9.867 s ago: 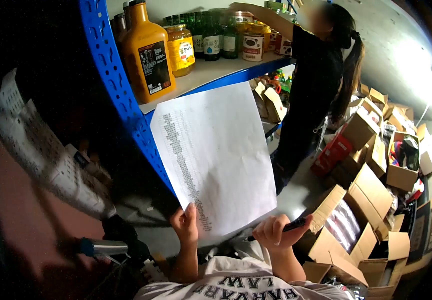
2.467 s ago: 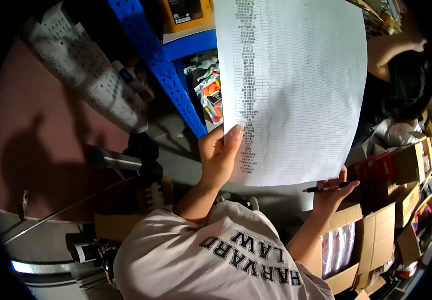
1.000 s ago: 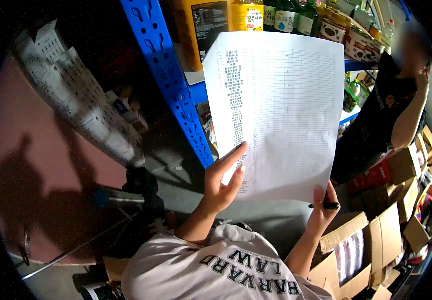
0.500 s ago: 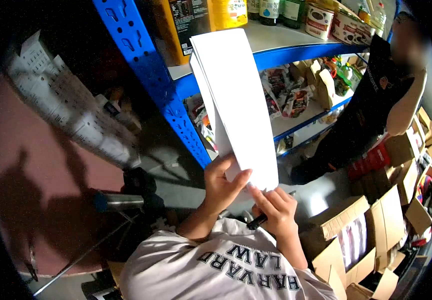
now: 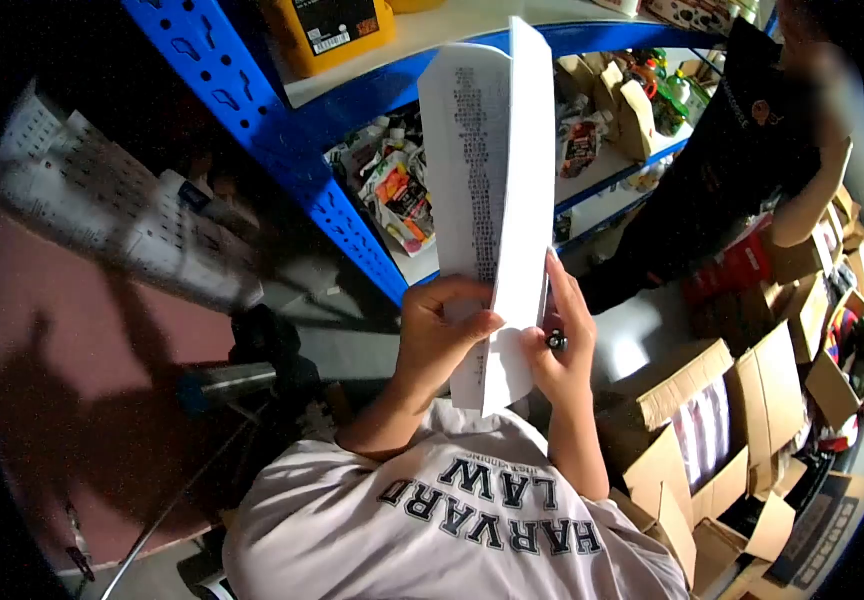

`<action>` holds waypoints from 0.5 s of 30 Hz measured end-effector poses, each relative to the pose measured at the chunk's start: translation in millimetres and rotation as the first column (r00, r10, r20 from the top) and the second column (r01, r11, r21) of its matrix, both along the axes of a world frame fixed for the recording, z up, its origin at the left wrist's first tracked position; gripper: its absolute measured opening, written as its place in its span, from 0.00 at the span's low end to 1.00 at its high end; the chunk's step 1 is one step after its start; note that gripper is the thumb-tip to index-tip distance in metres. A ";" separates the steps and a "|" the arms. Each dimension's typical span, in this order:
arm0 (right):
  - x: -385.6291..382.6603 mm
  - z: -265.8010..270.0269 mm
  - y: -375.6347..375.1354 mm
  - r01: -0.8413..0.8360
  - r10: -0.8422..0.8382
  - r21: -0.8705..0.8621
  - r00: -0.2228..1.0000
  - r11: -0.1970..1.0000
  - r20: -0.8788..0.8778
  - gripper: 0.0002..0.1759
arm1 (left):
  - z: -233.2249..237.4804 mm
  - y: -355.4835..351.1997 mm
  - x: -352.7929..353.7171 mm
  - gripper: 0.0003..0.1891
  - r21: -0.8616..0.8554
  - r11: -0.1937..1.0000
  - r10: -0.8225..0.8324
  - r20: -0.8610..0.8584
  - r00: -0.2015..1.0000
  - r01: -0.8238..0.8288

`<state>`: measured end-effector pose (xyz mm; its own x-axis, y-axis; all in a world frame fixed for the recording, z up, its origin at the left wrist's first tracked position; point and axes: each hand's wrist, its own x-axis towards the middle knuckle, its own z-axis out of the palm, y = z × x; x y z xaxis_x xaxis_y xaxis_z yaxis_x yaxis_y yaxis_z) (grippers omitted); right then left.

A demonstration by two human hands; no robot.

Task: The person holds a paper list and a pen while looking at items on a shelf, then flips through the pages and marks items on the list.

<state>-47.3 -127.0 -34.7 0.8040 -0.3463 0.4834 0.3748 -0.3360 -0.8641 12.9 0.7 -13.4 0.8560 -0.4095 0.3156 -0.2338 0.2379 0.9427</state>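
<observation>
Long printed paper sheets [image 5: 467, 170] stand upright in front of my chest, with columns of small text on the left part and a bare white fold [image 5: 529, 190] at the right. My left hand [image 5: 439, 325] grips the left side, its thumb lying across the paper. My right hand [image 5: 564, 335] pinches the right edge with thumb and fingers. A black pen [image 5: 556, 340] is also tucked in that hand, seen end-on, with most of its length hidden.
A blue metal shelf [image 5: 327, 195] holds packets and a yellow jug [image 5: 337, 35]. Open cardboard boxes [image 5: 767, 395] stand at the right. Another person in dark clothes [image 5: 712, 170] is beside the shelf. Printed sheets [image 5: 122, 200] hang at the left.
The papers have been opened, so printed text now shows. My right hand has moved up the right edge, and the pen has turned end-on. The view has shifted slightly.
</observation>
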 end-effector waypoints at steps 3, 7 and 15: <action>7.9 -19.6 0.2 0.043 -0.040 -0.025 0.993 0.999 0.109 0.33 | -9.8 -1.3 2.3 0.14 0.024 1.000 -0.009 0.002 1.000 0.009; 3.4 -14.1 -1.0 -0.043 0.033 0.144 0.997 0.989 0.068 0.33 | -12.6 -6.5 0.3 0.14 -0.025 0.999 -0.024 -0.011 1.000 0.024; 8.5 -31.7 -8.4 -0.056 0.026 0.333 0.995 0.941 0.093 0.47 | 0.6 -2.0 2.8 0.07 0.121 0.992 -0.031 -0.102 0.994 0.043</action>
<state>-38.8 -135.4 -66.4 0.7814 -0.4675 0.4133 0.4600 -0.0159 -0.8878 15.6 -1.3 -12.8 0.8641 -0.4719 0.1753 -0.1306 0.1260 0.9834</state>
